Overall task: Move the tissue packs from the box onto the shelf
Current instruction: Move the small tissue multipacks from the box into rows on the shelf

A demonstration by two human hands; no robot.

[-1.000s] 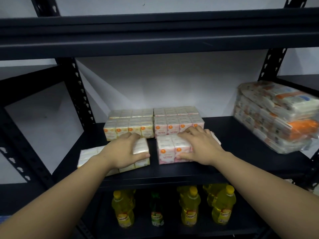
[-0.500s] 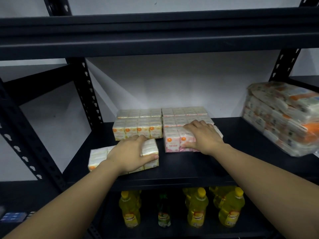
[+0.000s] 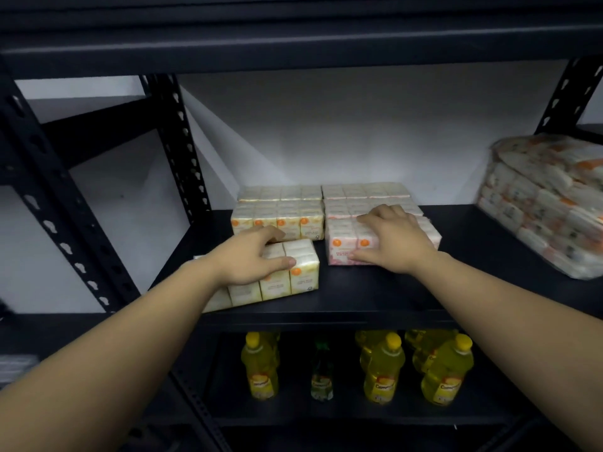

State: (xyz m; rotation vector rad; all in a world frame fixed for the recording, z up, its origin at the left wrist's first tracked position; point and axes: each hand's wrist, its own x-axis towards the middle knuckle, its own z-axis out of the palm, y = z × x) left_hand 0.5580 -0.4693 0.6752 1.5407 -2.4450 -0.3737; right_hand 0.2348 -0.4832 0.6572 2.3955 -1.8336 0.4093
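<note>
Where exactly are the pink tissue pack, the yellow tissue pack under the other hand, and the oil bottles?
Pink pack [image 3: 342, 252]: head view, front face.
Yellow pack [image 3: 301, 277]: head view, front right corner.
Oil bottles [image 3: 380, 370]: head view, middle bottle's body.

Left hand [image 3: 249, 256] & forearm cover most of the yellow tissue pack [image 3: 290, 272]; its left end hidden. Right hand [image 3: 391, 238] hides pink tissue pack [image 3: 342, 246] top. Wrapped bundle [image 3: 548, 203] cut off at right edge, blurred. Oil bottle [image 3: 381, 370] label print too small to read.
</note>
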